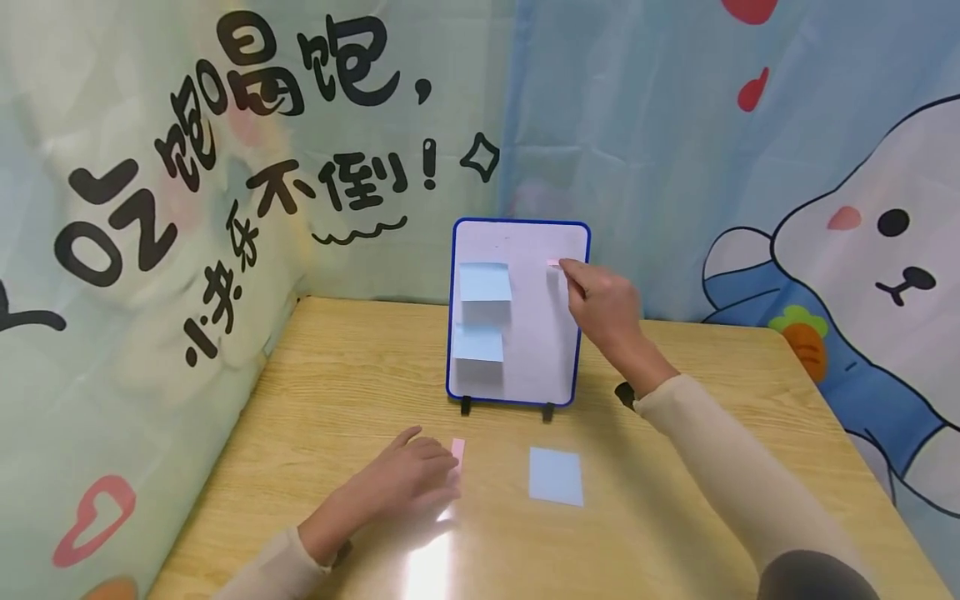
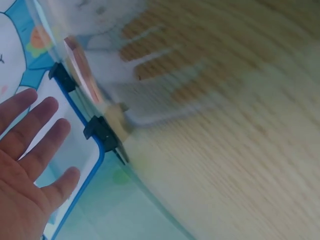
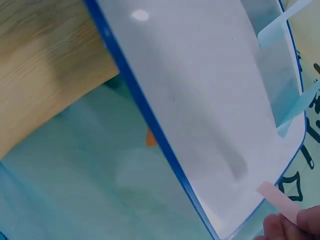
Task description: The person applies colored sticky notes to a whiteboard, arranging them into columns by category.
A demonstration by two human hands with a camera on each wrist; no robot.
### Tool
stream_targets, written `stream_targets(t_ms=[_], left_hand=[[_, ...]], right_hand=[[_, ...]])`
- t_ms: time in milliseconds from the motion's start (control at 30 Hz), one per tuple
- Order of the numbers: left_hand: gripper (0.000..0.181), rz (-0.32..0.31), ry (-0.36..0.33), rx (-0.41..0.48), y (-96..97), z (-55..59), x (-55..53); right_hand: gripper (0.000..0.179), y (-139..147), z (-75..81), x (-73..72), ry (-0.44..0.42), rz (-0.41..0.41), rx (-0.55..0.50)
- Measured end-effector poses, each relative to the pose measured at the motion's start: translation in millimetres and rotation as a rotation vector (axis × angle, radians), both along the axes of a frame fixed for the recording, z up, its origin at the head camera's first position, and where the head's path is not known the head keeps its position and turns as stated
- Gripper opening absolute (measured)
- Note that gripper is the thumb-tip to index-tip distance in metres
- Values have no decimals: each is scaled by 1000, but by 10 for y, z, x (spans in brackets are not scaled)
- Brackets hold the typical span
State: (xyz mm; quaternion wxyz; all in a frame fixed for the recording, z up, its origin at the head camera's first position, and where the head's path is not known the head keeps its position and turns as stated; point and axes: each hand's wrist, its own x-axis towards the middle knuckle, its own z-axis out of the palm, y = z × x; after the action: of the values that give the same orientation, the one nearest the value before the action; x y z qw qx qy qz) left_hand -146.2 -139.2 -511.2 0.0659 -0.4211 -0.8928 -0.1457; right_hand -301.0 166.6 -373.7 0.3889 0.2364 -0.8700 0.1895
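My right hand point(image 1: 607, 308) pinches a small pink paper strip point(image 3: 279, 200) between thumb and fingers, close in front of the upper right part of a whiteboard point(image 1: 536, 350). The board has a blue rim and stands upright on two black feet. Down its left side are two light-blue sticky notes, an upper one point(image 1: 486, 282) and a lower one point(image 1: 477, 342), their lower parts lifting outward. Over the table, my left hand point(image 1: 408, 475) is held with fingers spread and nothing in them. Its fingertips overlap another pink strip point(image 1: 458, 450) in the head view.
A light-blue square note point(image 1: 555, 477) lies on the wooden table point(image 1: 360, 358), in front of the board's right foot. Behind the table hangs a printed cloth point(image 1: 630, 125) with lettering and a cartoon animal; more cloth runs along the left side.
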Motion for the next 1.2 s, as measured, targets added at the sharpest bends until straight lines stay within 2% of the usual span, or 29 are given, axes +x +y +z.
stream_targets(t_ms=[100, 200, 333, 467, 600, 700, 800, 900, 1000, 1100, 1200], left_hand=[[35, -13, 57, 33, 21, -3, -19], [34, -16, 86, 44, 36, 1, -28], [34, -15, 85, 44, 54, 15, -27], [34, -15, 59, 36, 61, 38, -17], [35, -43, 81, 36, 94, 125, -32], [34, -84, 156, 84, 148, 276, -87], [33, -129, 262, 156, 226, 500, -194], [34, -153, 358, 208, 325, 742, -348], [37, -133, 406, 200, 433, 977, -533], [46, -53, 378, 116, 540, 1189, -740], [57, 50, 280, -34, 661, 1361, -945]], right_hand=[[18, -50, -48, -47, 23, -21, -5], [17, -88, -113, -69, 38, -31, 11], [16, -97, -200, -61, 34, -44, 39], [16, -97, -291, -37, -10, -49, 45], [17, -97, -367, -17, -66, -60, 48], [17, -100, -396, -8, -100, -62, 50], [17, -98, -409, -9, -118, -64, 44], [17, -93, -417, -5, -134, -71, 43], [18, -89, -430, 5, -155, -80, 49], [20, -87, -446, 17, -180, -85, 54], [21, -82, -467, 21, -189, -89, 57]])
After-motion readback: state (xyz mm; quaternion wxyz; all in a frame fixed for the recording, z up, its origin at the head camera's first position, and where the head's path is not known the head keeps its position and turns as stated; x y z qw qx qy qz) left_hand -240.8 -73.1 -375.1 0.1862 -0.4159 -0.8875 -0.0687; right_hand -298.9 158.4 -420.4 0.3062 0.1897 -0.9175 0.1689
